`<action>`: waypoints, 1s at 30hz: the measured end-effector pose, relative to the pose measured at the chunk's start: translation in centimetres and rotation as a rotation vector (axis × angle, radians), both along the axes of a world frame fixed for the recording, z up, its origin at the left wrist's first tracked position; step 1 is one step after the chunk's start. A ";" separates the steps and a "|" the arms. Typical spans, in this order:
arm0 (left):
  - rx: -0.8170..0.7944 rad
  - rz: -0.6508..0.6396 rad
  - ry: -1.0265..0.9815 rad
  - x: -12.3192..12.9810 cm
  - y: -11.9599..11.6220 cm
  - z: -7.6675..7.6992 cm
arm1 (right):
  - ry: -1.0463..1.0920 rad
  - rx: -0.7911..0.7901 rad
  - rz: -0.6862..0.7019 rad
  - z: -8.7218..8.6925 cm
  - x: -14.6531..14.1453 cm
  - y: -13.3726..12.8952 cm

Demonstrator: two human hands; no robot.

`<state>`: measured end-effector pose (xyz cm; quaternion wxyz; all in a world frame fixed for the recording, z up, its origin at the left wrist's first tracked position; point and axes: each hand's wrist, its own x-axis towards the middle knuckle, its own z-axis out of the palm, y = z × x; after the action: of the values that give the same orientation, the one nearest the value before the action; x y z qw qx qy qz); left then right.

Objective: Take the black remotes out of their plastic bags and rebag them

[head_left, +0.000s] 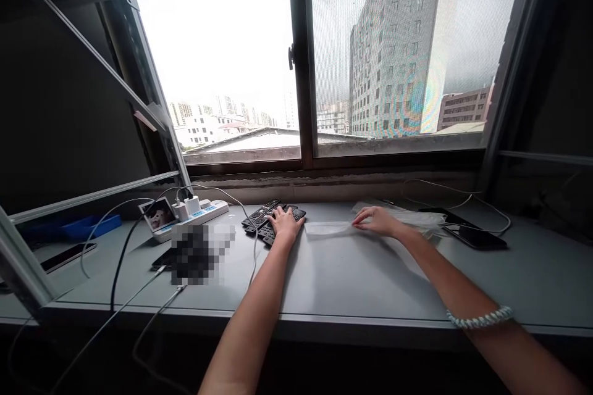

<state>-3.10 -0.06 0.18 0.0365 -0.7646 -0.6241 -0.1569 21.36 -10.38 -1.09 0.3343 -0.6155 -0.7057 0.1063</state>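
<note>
Several black remote controls (266, 236) lie in an overlapping pile on the desk, below the middle of the window. My left hand (285, 223) rests on top of them with its fingers spread, hiding part of the pile. To its right, a flat translucent plastic sleeve (328, 228) stretches from beside the remotes toward my right hand (374, 222). Thumb and fingers of that hand pinch the sleeve's right end. More clear plastic bags (419, 218) lie on the desk just behind and to the right of my right hand.
A white power strip (206, 213) with plugged-in chargers stands at the left, cables trailing over the front edge. A phone (164, 259) lies nearby, partly under a blurred patch. Another black phone (477, 237) is at the right. Metal shelf posts (157, 92) flank the desk; a blue tray (90, 226) sits far left.
</note>
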 end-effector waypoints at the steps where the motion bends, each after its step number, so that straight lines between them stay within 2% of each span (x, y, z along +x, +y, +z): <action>1: -0.009 -0.019 0.000 0.0 0.1 -0.1 | 0.009 -0.025 0.026 0.0 -0.2 -0.1; 3: -0.036 -0.058 -0.033 -0.1 0.5 -0.3 | 0.023 -0.075 0.065 0.1 -0.5 -0.5; 8: -0.052 -0.132 -0.296 -0.5 1.6 -0.5 | 0.024 -0.171 0.125 0.9 -1.5 -1.1; 12: -0.033 -0.086 -0.203 -0.6 1.9 -0.2 | 0.029 -0.181 0.168 1.0 -2.6 -1.0; 17: 0.006 -0.105 -0.166 -1.0 1.6 1.2 | 0.035 -0.159 0.213 0.7 -3.7 -0.8; 23: -0.109 0.043 -0.067 -1.3 0.9 2.3 | 0.047 -0.157 0.207 0.5 -4.0 -0.7; 28: -0.175 -0.009 -0.214 -1.8 0.4 2.9 | 0.061 -0.163 0.231 0.6 -4.0 -0.7; 30: -0.120 -0.061 -0.325 -1.9 0.3 3.4 | 0.058 -0.171 0.225 0.7 -4.0 -0.7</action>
<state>-5.05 0.25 3.61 -0.1152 -0.7487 -0.6064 -0.2419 17.32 -11.11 -0.39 0.2870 -0.5553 -0.7486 0.2207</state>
